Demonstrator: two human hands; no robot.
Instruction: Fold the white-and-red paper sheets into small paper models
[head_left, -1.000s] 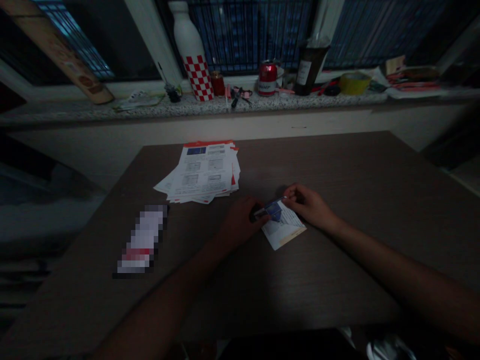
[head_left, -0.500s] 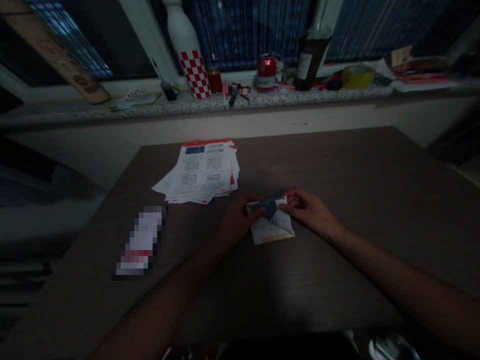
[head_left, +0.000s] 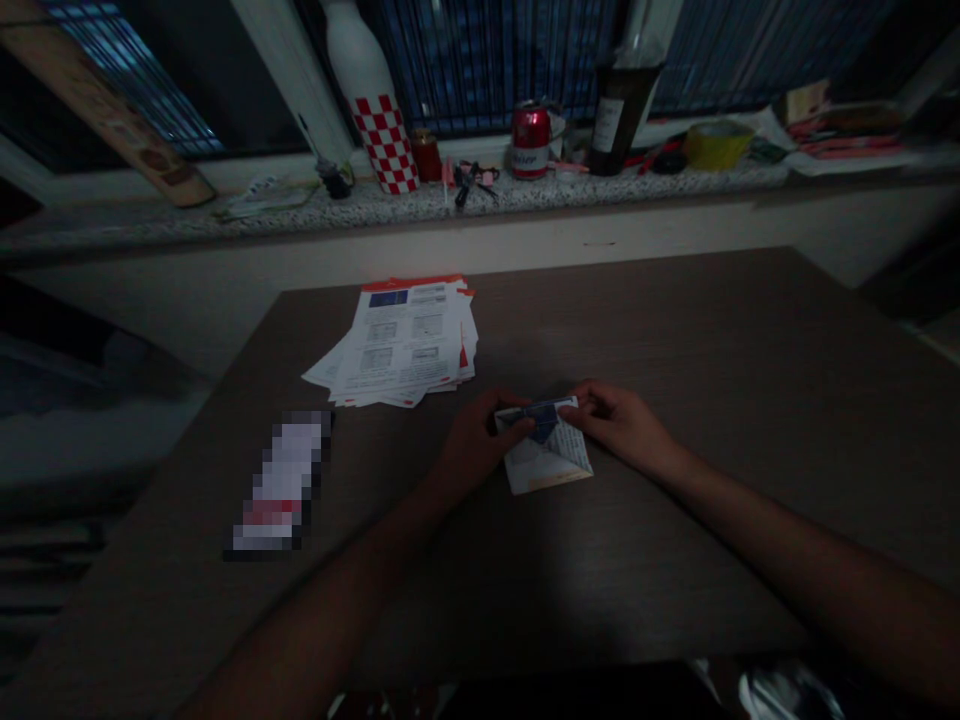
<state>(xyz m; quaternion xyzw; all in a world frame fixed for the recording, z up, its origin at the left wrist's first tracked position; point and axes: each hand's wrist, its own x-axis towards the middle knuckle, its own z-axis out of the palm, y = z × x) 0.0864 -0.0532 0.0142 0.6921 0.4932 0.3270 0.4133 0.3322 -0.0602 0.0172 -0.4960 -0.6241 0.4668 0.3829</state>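
A small folded sheet of printed paper [head_left: 546, 468] is held between my two hands over the middle of the table. It is white with a dark blue patch and a diagonal fold. My left hand [head_left: 487, 430] grips its upper left part, thumb on top and fingers behind. At the upper right corner, my right hand [head_left: 615, 415] pinches the paper between thumb and fingers. Those fingertips behind the far edge are partly hidden.
A fanned stack of printed sheets [head_left: 405, 340] lies at the table's far left. Nearer me is a pixelated phone [head_left: 281, 480]. On the granite sill [head_left: 300, 215] stand a checkered bottle [head_left: 386, 140], a red can [head_left: 531, 140], a dark bottle [head_left: 619, 115] and yellow tape [head_left: 716, 145].
The folded paper has shifted very slightly toward me and to the right, with both hands still holding it. The stack and phone stay in place.
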